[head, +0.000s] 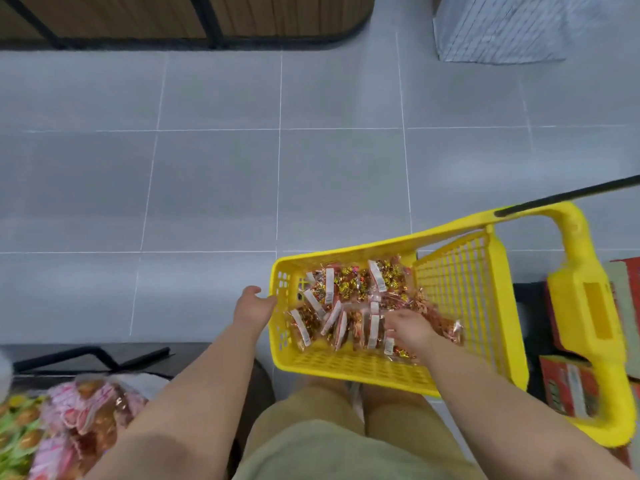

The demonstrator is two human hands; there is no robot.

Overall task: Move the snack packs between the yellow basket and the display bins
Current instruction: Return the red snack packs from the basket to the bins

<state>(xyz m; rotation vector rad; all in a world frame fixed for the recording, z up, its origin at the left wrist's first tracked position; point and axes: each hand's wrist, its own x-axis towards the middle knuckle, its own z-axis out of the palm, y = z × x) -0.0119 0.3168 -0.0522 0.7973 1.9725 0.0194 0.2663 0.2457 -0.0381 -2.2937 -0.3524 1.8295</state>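
Yellow plastic rim meets the fingers (268,300) of the left hand (254,308) at the basket (346,253) left end; hooked or merely touching, I cannot tell. Right hand (410,327) fingers (391,325) curl round snack packs (349,285) heaped inside. Open grey floor (207,185) lies ahead and left; red boxes (568,386) crowd the basket's right side.

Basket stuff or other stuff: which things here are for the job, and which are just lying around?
For the job:
basket
snack packs
right hand, down among the packs
left hand, at the basket's rim

Just lying about:
red boxes
pink bags
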